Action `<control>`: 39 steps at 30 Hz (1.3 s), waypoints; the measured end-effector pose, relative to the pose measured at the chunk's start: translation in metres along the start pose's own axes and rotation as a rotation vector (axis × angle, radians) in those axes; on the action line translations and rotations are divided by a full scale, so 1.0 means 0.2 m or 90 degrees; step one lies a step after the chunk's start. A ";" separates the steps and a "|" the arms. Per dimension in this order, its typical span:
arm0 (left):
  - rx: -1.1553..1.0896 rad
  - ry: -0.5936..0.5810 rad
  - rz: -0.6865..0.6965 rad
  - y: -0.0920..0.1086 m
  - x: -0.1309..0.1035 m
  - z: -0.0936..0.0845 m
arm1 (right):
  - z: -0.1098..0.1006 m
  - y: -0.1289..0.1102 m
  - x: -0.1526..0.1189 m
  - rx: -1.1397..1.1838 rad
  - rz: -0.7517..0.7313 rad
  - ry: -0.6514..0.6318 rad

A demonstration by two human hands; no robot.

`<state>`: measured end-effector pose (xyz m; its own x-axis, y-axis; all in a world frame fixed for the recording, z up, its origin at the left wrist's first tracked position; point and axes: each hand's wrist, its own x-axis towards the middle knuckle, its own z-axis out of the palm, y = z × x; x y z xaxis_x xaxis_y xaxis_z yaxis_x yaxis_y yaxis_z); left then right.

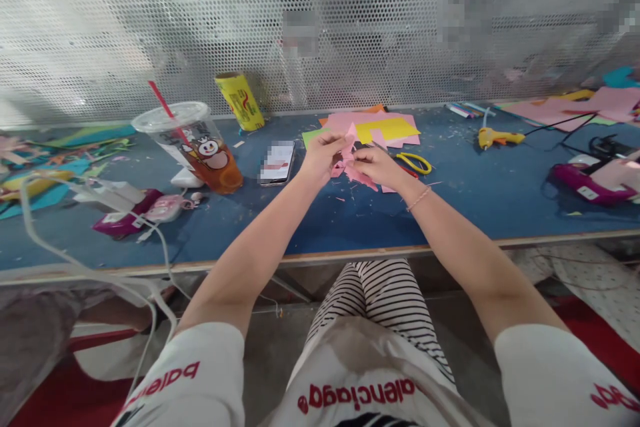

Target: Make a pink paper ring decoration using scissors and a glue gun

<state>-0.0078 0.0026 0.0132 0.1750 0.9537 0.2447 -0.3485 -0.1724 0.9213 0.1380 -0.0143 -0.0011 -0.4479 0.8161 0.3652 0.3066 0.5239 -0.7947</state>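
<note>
Both of my hands meet over the middle of the blue table, around a folded piece of pink paper (360,175). My left hand (324,152) pinches it from the left with thumb and fingers. From the right, my right hand (374,163) grips the same paper in closed fingertips. Some of the paper is hidden behind my fingers. Just past my hands lie sheets of coloured paper (395,128) in pink, yellow, green and orange. Scissors with yellow handles (414,163) rest beside my right hand, partly covered by it.
Left of my hands are a phone (278,163), a tall drink cup (213,163) with a red straw and a yellow tube (243,103). Purple power strips (131,213) and cables lie left and right. A yellow glue gun (497,138) lies right. A perforated metal screen (370,27) stands behind.
</note>
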 end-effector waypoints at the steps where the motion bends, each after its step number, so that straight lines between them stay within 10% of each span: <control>1: 0.000 0.000 0.001 0.00 0.00 0.00 | 0.00 0.00 0.00 0.004 0.008 -0.010; 24: 0.137 0.033 0.156 -0.03 0.00 0.01 | -0.04 0.02 0.01 0.061 0.045 0.010; 39: 0.068 0.020 0.101 -0.05 0.01 0.01 | -0.04 0.01 0.01 0.092 0.037 0.032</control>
<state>-0.0030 0.0060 0.0054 0.0961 0.9194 0.3814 -0.2690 -0.3449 0.8993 0.1451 -0.0090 0.0015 -0.3892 0.8573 0.3370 0.2046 0.4372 -0.8758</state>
